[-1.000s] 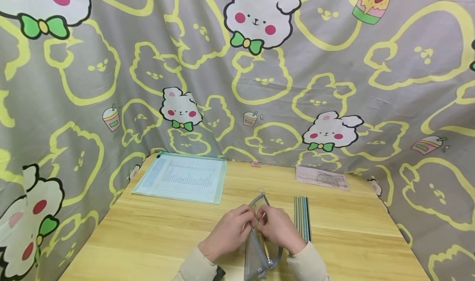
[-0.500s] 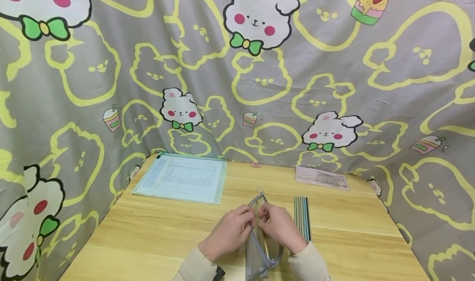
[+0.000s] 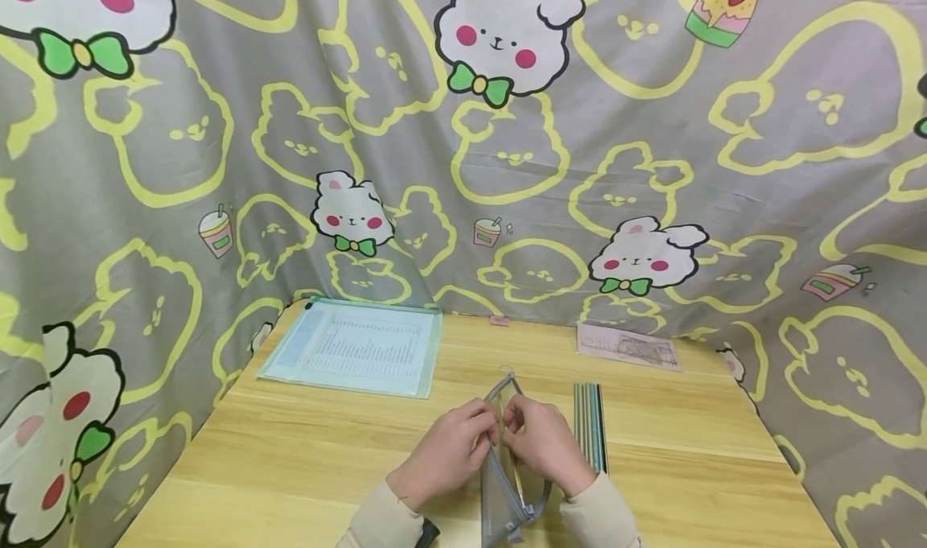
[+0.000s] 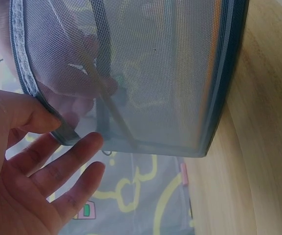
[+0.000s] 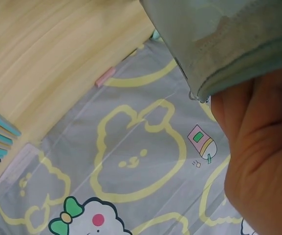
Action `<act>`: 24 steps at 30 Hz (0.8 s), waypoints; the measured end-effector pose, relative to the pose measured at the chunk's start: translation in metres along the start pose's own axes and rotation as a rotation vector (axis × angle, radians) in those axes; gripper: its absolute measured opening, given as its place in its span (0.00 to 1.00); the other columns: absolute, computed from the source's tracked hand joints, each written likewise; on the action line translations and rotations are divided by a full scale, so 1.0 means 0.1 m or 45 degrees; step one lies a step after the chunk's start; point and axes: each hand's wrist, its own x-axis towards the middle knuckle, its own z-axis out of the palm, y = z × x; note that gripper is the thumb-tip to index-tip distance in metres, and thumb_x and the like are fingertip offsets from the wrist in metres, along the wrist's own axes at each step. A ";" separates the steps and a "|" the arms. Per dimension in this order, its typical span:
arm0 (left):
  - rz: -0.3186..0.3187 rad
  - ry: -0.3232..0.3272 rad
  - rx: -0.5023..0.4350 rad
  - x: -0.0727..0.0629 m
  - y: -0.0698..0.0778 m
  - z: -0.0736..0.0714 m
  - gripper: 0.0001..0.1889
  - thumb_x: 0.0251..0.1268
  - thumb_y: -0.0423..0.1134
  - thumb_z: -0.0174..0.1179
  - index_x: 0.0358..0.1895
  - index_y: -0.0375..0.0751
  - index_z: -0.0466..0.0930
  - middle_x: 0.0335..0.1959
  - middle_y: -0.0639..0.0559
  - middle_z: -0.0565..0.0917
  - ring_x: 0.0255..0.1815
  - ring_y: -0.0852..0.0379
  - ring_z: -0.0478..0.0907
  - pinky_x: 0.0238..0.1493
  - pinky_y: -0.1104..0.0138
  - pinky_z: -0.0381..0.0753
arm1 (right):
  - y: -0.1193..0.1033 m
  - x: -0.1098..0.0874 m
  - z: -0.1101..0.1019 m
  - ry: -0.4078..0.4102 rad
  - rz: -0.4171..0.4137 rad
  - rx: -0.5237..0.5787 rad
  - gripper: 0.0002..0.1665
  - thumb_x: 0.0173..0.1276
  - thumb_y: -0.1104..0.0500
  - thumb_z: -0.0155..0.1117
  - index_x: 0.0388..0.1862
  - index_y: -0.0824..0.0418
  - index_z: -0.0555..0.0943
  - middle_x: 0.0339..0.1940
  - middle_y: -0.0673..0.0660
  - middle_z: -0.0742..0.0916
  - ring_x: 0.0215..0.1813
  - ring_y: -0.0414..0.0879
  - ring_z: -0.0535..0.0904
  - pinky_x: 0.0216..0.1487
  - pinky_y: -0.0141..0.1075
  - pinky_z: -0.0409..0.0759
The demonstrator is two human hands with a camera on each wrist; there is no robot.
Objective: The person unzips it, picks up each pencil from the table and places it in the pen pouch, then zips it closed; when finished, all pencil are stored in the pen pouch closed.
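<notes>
holding unzipped mesh pouch [image 4: 155, 58], slim sticks [image 4: 117, 115] inside

left sleeve [image 3: 382, 517], right sleeve [image 3: 599, 512]: pale beige, puffy, long, plain

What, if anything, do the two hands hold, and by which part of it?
The left hand holds the pouch by its rim, at the thumb. Whether the right hand holds anything cannot be told.
</notes>
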 end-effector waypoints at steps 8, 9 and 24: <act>0.005 0.014 0.002 -0.02 -0.02 0.01 0.10 0.70 0.27 0.63 0.35 0.48 0.82 0.42 0.58 0.82 0.42 0.64 0.82 0.45 0.77 0.84 | -0.02 0.00 0.02 0.008 -0.001 -0.008 0.09 0.61 0.68 0.70 0.36 0.59 0.80 0.28 0.48 0.85 0.19 0.36 0.78 0.22 0.30 0.77; 0.008 0.015 -0.001 -0.02 -0.02 0.01 0.10 0.70 0.27 0.63 0.35 0.48 0.82 0.42 0.58 0.82 0.42 0.64 0.82 0.45 0.77 0.84 | -0.03 0.00 0.03 0.010 0.000 -0.008 0.09 0.61 0.68 0.71 0.36 0.59 0.80 0.28 0.48 0.85 0.19 0.36 0.79 0.22 0.30 0.77; -0.008 0.007 -0.003 -0.03 -0.02 -0.01 0.09 0.71 0.28 0.63 0.35 0.47 0.82 0.44 0.57 0.84 0.43 0.63 0.84 0.46 0.78 0.84 | -0.05 -0.03 0.01 0.016 0.049 0.054 0.09 0.62 0.69 0.70 0.37 0.60 0.80 0.29 0.50 0.85 0.20 0.37 0.80 0.19 0.28 0.79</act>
